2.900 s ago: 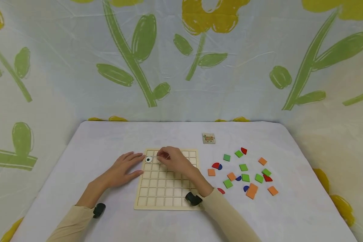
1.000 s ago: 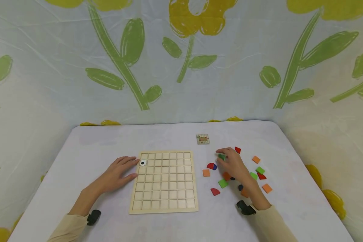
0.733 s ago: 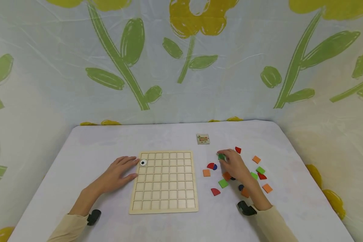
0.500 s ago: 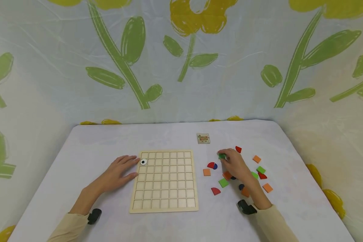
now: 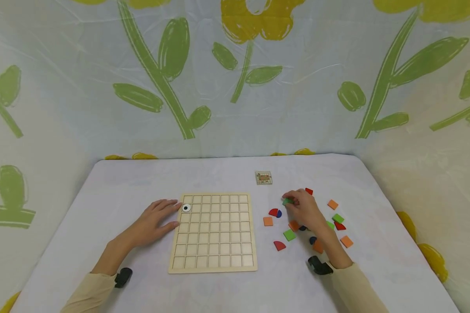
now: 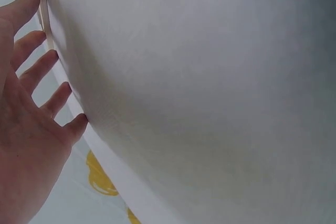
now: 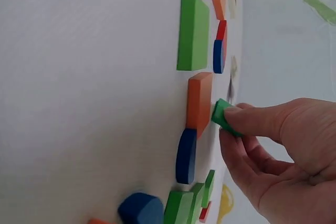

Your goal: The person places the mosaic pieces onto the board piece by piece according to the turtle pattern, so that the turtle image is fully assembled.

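Headroom over board (image 5: 214, 233) — left hand (image 5: 153, 221) at left edge.

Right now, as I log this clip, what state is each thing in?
Left hand: fingers spread, at the board's left edge
Right hand: pinching the green tile
Green tile: held between thumb and fingers
Board: flat, one cell covered
White disc: on the board, leftmost column
Card: flat, picture up
Loose pieces: scattered right of the board
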